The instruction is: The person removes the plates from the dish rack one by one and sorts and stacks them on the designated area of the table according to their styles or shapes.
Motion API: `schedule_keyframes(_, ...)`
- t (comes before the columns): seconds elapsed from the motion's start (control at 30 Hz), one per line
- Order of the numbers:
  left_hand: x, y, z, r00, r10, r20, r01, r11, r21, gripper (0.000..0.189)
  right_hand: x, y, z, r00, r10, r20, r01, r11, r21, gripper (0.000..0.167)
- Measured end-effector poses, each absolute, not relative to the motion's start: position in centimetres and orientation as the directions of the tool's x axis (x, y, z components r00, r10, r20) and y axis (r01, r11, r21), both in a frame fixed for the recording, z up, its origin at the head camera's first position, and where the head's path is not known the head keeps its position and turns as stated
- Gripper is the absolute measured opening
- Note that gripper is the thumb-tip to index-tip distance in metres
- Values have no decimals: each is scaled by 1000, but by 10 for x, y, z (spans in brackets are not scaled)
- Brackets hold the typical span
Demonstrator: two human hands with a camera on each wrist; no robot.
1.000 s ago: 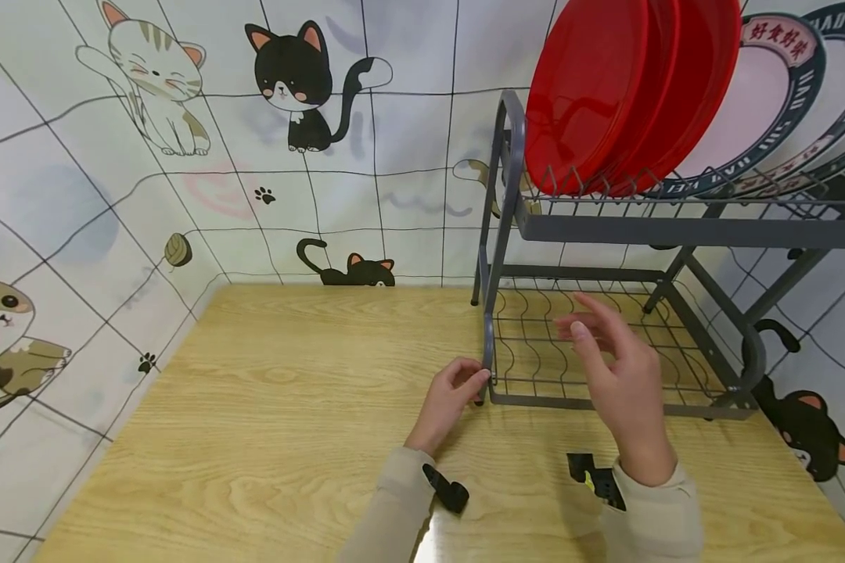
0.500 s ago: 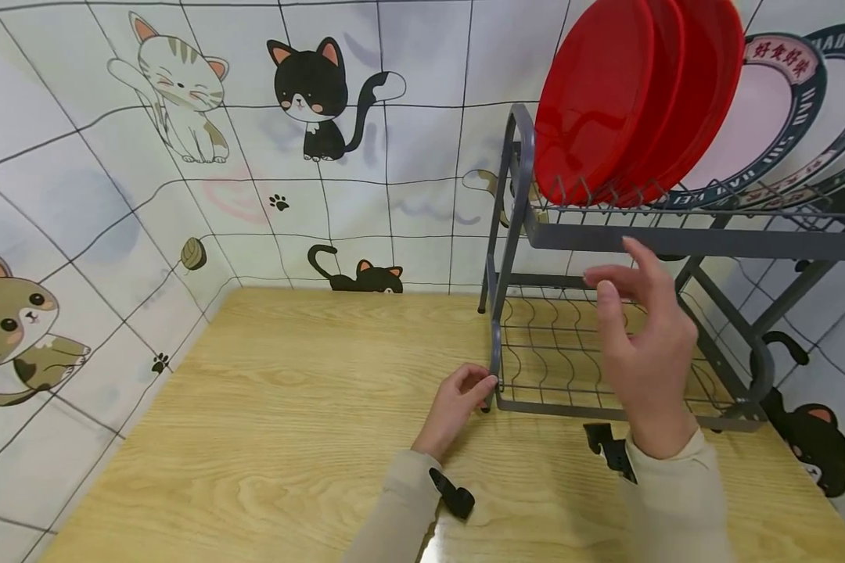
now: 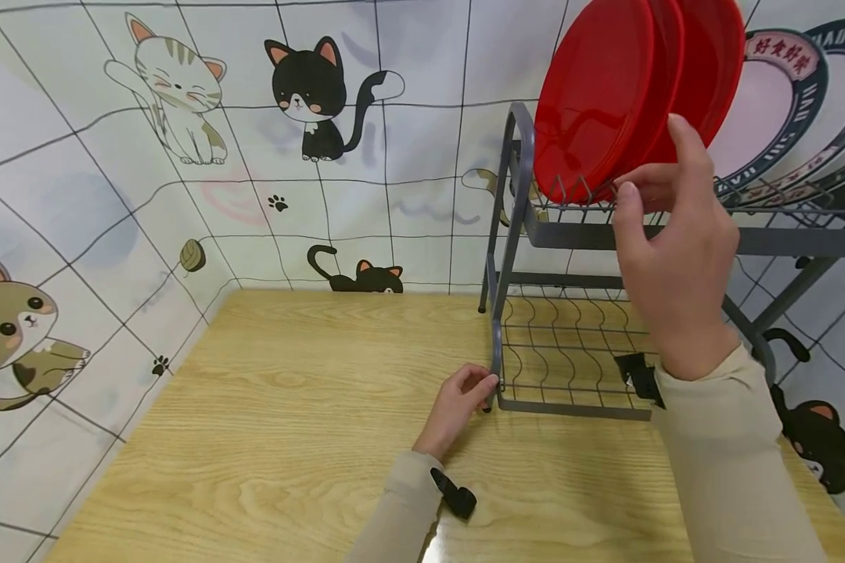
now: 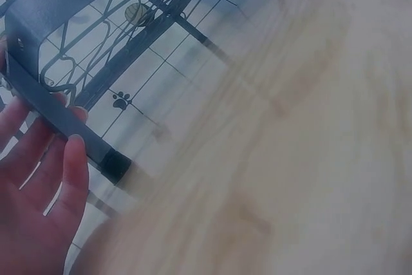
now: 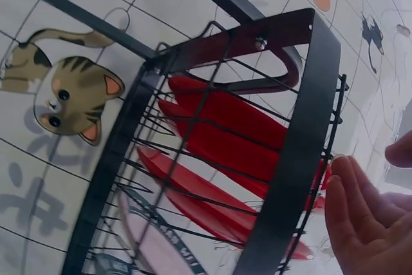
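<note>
A grey two-tier dish rack (image 3: 570, 236) stands on the wooden table. My left hand (image 3: 456, 407) holds the rack's front left leg near the tabletop; the left wrist view shows fingertips along that leg (image 4: 61, 120). My right hand (image 3: 683, 258) is raised before the upper tier, its thumb and fingers apart with nothing between them. Several red plates (image 3: 587, 102) stand on edge in the upper tier just behind it. In the right wrist view, the fingers (image 5: 344, 198) are close to the front rim of the red plates (image 5: 225, 136); whether they touch cannot be told.
White plates with dark patterned rims (image 3: 760, 109) stand to the right of the red ones. The lower tier (image 3: 563, 360) is a wire shelf under them. Tiled walls with cat drawings (image 3: 310, 94) border the table (image 3: 275, 407) at the back and sides.
My right hand has risen from in front of the lower tier to the upper tier, moving slightly right. The left hand keeps its place at the rack's leg. The head view has shifted slightly.
</note>
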State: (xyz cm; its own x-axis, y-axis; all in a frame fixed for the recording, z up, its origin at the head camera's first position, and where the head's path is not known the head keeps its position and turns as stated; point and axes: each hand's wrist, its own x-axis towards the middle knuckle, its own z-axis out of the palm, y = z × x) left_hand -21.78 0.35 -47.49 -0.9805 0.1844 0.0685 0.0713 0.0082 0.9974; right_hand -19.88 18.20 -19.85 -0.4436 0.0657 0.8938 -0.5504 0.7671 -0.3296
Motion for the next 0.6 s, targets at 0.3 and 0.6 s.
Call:
schedule_keyframes(0.3,-223,5,-488,-981,181,71,81,54,995,33,-208,177,-163,-582,-29,812,-412,872,-264,58)
schedule_keyframes(0.6,-224,4,-488,-981,180,68,79,57,995,33,-219,177,-146,-651,-47,758,-299,933,-199,60)
